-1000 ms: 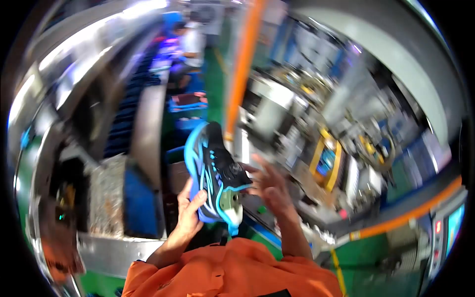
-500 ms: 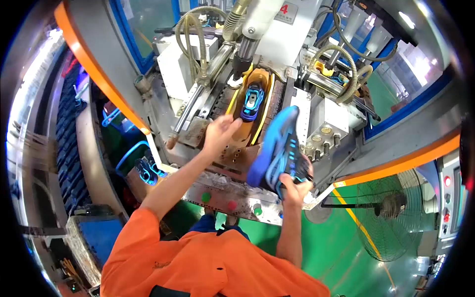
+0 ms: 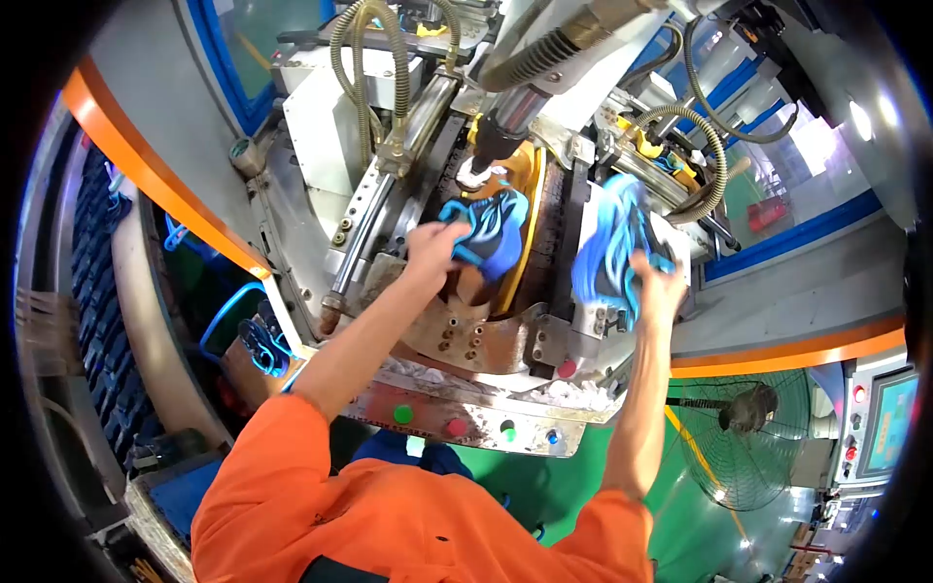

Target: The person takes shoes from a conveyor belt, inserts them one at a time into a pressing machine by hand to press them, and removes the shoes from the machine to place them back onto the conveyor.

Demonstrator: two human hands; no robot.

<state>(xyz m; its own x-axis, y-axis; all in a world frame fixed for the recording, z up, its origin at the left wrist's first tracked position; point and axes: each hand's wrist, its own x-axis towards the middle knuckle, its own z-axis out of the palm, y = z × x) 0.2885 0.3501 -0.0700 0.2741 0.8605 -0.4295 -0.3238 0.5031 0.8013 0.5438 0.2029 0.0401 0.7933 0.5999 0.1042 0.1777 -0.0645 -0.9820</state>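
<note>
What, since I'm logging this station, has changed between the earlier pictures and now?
The left hand has taken hold of the shoe that sat in the yellow-edged mould, now tilted over it. The right hand has carried the other shoe, first held by the left, farther right. The floor fan stays put.

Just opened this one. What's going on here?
A person in an orange shirt stands at a machine with both hands full. The left hand grips a blue-and-black shoe over the yellow-edged cradle; whether shoe and cradle touch is unclear. The right hand holds a second shoe off to the right of that cradle.
</note>
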